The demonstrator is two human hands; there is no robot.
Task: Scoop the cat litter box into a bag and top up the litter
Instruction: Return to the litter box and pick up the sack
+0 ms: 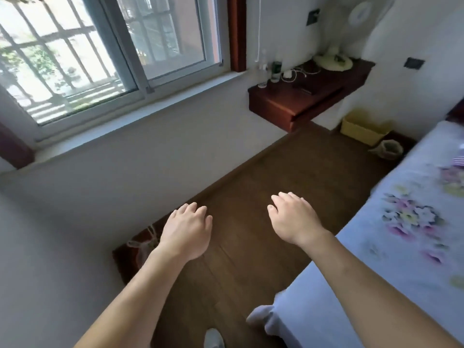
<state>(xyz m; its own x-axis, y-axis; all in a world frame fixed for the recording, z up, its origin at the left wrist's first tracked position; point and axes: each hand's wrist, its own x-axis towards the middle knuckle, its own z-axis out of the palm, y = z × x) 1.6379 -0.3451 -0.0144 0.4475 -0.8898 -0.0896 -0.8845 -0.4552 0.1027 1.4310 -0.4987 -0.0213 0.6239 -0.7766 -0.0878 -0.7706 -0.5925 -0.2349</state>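
At the bottom, the left foot (213, 339) and the right foot (261, 318), both in pale socks, stand on the brown wooden floor (251, 247). The right foot is just beside the bed (376, 285), which has a light blue sheet with flowers and fills the right side.

Above the floor, both bare arms reach forward, palms down. The left hand (187, 229) and the right hand (293, 219) are apart from each other. The grip of each hand is wide: the fingers are loose, only a little bent, and hold nothing.

Under the left hand, a dark red mat (135, 249) lies against the white wall.

Far away, in the right corner, a pale yellow box (361, 128) stands on the floor, with a small open bag (389, 149) just beside it. I cannot tell what is inside them. Above the box, a dark red table (288, 104) is at the wall, with small bottles (276, 69) and a white fan (334, 61) on it. To the left is a window (100, 59) with bars outside.
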